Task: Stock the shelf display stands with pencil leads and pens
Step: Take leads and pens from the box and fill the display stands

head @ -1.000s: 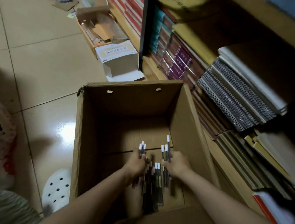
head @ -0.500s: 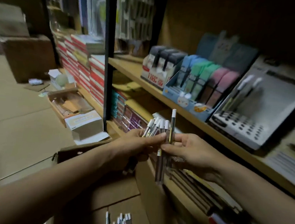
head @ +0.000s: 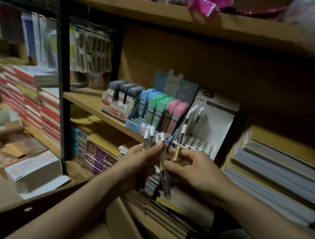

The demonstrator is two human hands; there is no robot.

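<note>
White-capped pens (head: 152, 138) stand fanned in the left hand (head: 139, 160), whose fingers curl round the bunch at mid-barrel. The right hand (head: 192, 170) pinches two more: one pen with a yellow label (head: 177, 149) held upright between fingertip and thumb, and a longer clear pen (head: 165, 177) slanting down past the thumb. The two hands meet just in front of the middle shelf (head: 90, 99).

Just behind them on that shelf stands a white pen display stand (head: 215, 124) with a perforated base, two pens upright in it. To its left sits a blue stand of pastel pencil-lead cases (head: 159, 110), then a red-and-white box of dark lead cases (head: 122, 99). Stacked notebooks (head: 282, 168) lie to the right; an open cardboard box (head: 49, 214) sits below the forearms.
</note>
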